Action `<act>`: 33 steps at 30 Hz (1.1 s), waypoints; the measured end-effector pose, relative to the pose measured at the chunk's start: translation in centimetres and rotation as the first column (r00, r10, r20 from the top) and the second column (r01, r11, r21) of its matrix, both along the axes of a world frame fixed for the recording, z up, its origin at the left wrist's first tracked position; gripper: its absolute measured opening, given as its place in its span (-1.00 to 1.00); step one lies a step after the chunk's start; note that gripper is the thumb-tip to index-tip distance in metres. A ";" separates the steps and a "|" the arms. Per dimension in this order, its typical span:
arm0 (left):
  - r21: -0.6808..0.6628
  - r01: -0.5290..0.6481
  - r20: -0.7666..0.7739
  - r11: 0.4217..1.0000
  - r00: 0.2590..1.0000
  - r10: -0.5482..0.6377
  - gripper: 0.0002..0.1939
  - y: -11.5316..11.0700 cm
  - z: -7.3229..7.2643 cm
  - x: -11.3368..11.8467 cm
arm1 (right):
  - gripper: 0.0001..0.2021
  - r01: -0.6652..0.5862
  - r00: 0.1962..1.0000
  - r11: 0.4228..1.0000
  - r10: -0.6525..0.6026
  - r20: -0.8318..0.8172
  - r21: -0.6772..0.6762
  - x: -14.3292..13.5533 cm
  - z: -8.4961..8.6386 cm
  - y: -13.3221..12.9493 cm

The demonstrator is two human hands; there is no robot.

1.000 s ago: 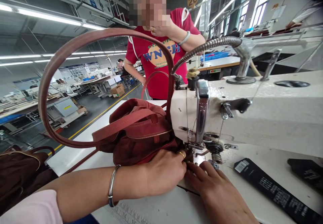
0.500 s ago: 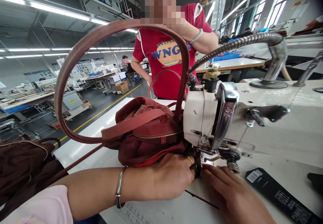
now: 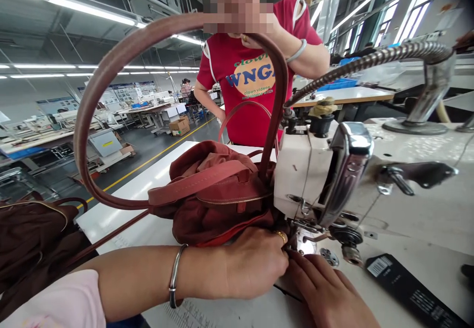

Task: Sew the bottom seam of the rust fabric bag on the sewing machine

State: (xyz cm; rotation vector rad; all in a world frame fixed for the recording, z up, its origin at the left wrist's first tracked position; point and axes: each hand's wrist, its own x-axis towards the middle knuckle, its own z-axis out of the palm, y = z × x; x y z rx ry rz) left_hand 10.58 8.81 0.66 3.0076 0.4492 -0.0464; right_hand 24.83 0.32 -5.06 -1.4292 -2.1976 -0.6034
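the red bag (image 3: 207, 219) sits on the white worktop (image 3: 237, 313), to the left of the sewing machine (image 3: 418, 204). its right side goes in close by the needle part. one big loop handle (image 3: 81, 135) stands up high, and a gold zip (image 3: 237, 201) runs across the bag.

the left hand (image 3: 255, 264) is curled up right by the front edge of the bag. its fingertips are hidden, so i cannot tell if they pinch something. it has a gold ring (image 3: 283, 237), and a silver bangle (image 3: 173, 278) is on the wrist. the right hand (image 3: 326, 288) is flat, with its fingers out long and a bit apart. its tips are just beside the left hand, near the needle part.

a black label (image 3: 418, 293) with a barcode lies to the right. a dark brown bag (image 3: 33, 239) is at the far left. a person in a red shirt (image 3: 244, 130) stands behind the worktop, with one arm bent up.
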 end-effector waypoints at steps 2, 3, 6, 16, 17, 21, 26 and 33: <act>0.075 0.010 -0.031 0.997 1.000 -0.007 -0.85 -0.1 0.3 0.0 | -0.54 0.007 0.999 1.000 -0.008 0.046 0.026 -0.1 -0.3 0.0; 0.104 0.019 -0.046 0.994 0.999 -0.014 -0.85 -0.1 0.5 0.1 | -0.54 0.004 0.998 1.000 -0.005 0.057 0.028 -0.2 -0.4 -0.1; 0.104 0.023 -0.072 0.994 0.997 -0.015 -0.87 -0.1 1.2 0.4 | -0.57 -0.004 0.999 1.000 0.004 0.037 -0.018 -0.5 -0.4 -0.1; 0.088 -0.205 0.029 0.975 0.979 0.204 -0.87 -0.2 -0.1 2.0 | -0.59 -0.027 1.000 0.999 0.027 0.002 -0.025 -0.6 0.1 -0.2; 0.095 -0.212 0.011 0.973 0.977 0.212 -0.88 -0.2 -0.2 2.2 | -0.59 -0.027 1.000 0.999 0.027 0.003 -0.022 -0.6 0.0 -0.3; 0.101 -0.240 -0.019 0.966 0.970 0.243 -0.88 -0.1 -0.2 2.6 | -0.57 -0.027 1.000 1.000 0.027 0.005 0.004 -0.6 -0.3 -0.2; 0.075 -0.236 0.039 0.969 0.971 0.234 -0.85 -0.2 -0.8 2.3 | -0.57 -0.051 0.995 0.997 0.047 0.083 0.051 -0.3 -0.4 -0.2; 0.039 -0.252 -0.053 0.967 0.966 0.253 -0.91 -0.3 -0.3 2.5 | -0.55 -0.016 1.000 1.000 0.017 -0.019 0.018 -0.7 -0.4 0.1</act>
